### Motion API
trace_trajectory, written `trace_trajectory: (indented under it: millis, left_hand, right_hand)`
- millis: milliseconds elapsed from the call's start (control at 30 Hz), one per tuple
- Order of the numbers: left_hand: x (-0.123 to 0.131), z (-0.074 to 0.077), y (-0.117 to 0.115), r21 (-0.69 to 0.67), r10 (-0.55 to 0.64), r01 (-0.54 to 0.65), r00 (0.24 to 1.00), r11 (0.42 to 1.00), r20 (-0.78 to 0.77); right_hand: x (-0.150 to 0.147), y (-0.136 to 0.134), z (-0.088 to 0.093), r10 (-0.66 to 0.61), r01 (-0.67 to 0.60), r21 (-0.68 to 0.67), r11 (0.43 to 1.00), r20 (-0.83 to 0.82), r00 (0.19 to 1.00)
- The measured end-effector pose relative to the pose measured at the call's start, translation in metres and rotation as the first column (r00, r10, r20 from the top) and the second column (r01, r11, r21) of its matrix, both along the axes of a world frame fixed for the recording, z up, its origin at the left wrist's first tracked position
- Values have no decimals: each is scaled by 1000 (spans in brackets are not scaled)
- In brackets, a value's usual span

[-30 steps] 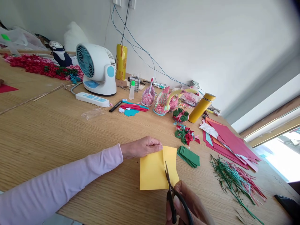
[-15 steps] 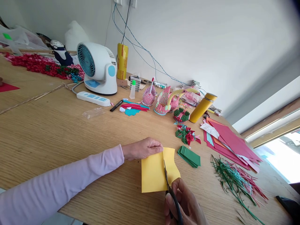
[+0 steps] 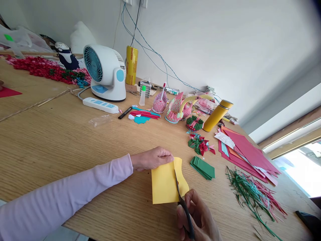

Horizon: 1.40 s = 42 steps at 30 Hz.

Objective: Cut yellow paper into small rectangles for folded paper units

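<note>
A yellow sheet of paper (image 3: pixel 164 185) hangs above the table, its top edge pinched between the thumb and fingers of my left hand (image 3: pixel 154 158). My right hand (image 3: pixel 197 217) is wrapped round the dark handles of a pair of scissors (image 3: pixel 183 204). The scissors' blades lie along a lengthwise cut in the paper, pointing up towards my left thumb. Right of the blades, the cut strip (image 3: pixel 182 185) curls outward. A stack of green paper rectangles (image 3: pixel 202 168) lies on the table just right of the yellow sheet.
Folded red and green paper pieces (image 3: pixel 200 144) lie behind the green stack. To the right are red sheets (image 3: pixel 248 150) and thin paper trimmings (image 3: pixel 250 190). Farther back stand a yellow bottle (image 3: pixel 217 115), paper swans (image 3: pixel 175 108), a white fan (image 3: pixel 107 72) and a power strip (image 3: pixel 100 105).
The right-hand strip of yellow paper has swung inward towards the blades and looks narrower. My right hand and the scissors have shifted only slightly; my left hand keeps its pinch.
</note>
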<state>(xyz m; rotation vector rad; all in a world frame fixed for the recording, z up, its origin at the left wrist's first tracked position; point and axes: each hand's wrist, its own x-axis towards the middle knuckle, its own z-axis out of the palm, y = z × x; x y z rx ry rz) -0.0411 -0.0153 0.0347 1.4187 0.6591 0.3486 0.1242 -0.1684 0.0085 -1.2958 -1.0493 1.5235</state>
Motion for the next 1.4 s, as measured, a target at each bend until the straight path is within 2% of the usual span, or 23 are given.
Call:
trace_trajectory:
  millis: [267, 667, 967, 1233, 1400]
  left_hand:
    - [0, -2, 1, 10, 7, -7, 1000, 1000, 7]
    - [-1, 4, 0, -17, -59, 59, 998, 998, 11]
    - [-1, 5, 0, -9, -61, 61, 998, 998, -11]
    - [-2, 8, -1, 27, -71, 71, 997, 997, -30]
    - [-2, 8, 0, 83, -119, 122, 992, 989, -36]
  right_hand:
    - [-2, -2, -9, -51, 52, 46, 998, -33, 998]
    - [-6, -1, 1, -52, 52, 4, 999, 11, 999]
    - [-8, -2, -11, -61, 63, 53, 997, -39, 997]
    - [-7, 1, -2, -19, 19, 3, 1000, 40, 999]
    - [-6, 2, 6, 6, -5, -7, 1000, 54, 999]
